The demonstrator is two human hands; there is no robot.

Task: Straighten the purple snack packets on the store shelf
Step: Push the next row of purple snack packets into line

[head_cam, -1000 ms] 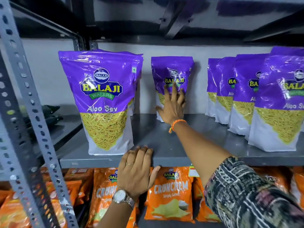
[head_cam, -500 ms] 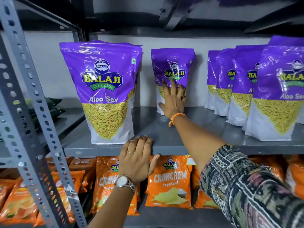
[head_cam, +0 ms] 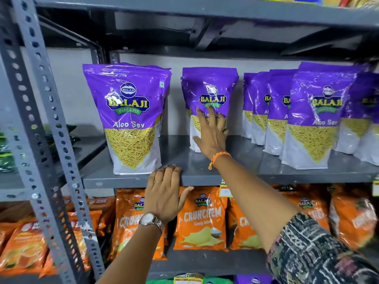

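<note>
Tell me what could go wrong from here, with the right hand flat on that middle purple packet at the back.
1. The right hand presses open-palmed on the middle packet, not gripping; a harder push could tip it against the wall.
2. The forearm crosses the shelf near the right row of packets; withdrawing sideways might knock the front one.
3. The left hand only rests on the shelf edge, so it cannot catch a fall.

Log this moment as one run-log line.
right hand: flat on middle packet | left hand: on shelf edge | packet: upright, set back

Front-left packet (head_cam: 131,119) stands on the shelf (head_cam: 201,179), middle packet (head_cam: 209,95) behind-right, row (head_cam: 320,119) farther right.
</note>
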